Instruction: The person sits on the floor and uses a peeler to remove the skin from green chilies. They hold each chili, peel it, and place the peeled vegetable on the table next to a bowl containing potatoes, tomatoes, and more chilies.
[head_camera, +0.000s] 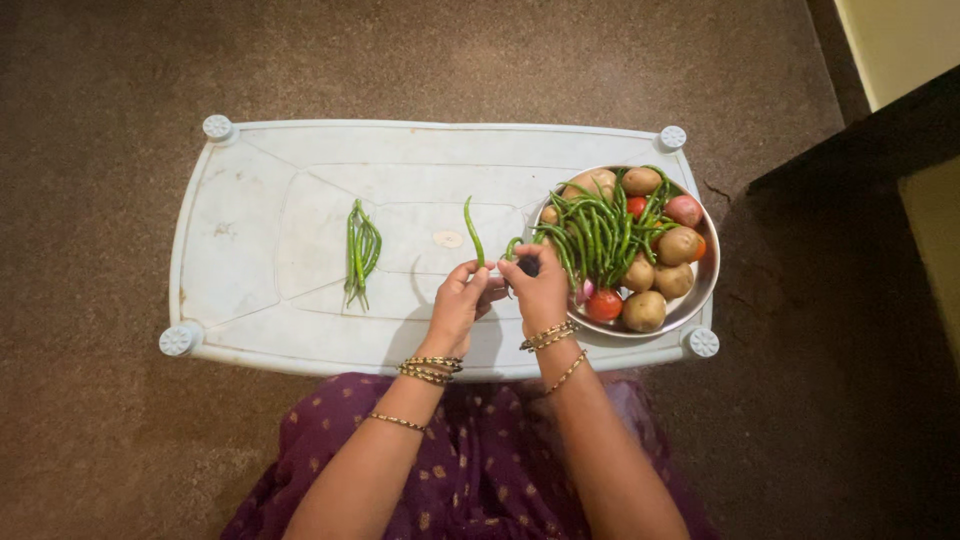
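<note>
My left hand (458, 300) pinches a green chili (473, 231) upright, fingers closed on its lower end. My right hand (540, 285), touching the left, grips another chili (512, 247) by the bowl's (706, 282) rim. Right of my hands the bowl has chilies, potatoes, tomatoes. Left, well apart: small chili pile (361, 252) on the white table (250, 200).

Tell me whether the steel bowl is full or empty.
Full. The bowl is heaped with potatoes, tomatoes and green chillies up to its rim.
</note>
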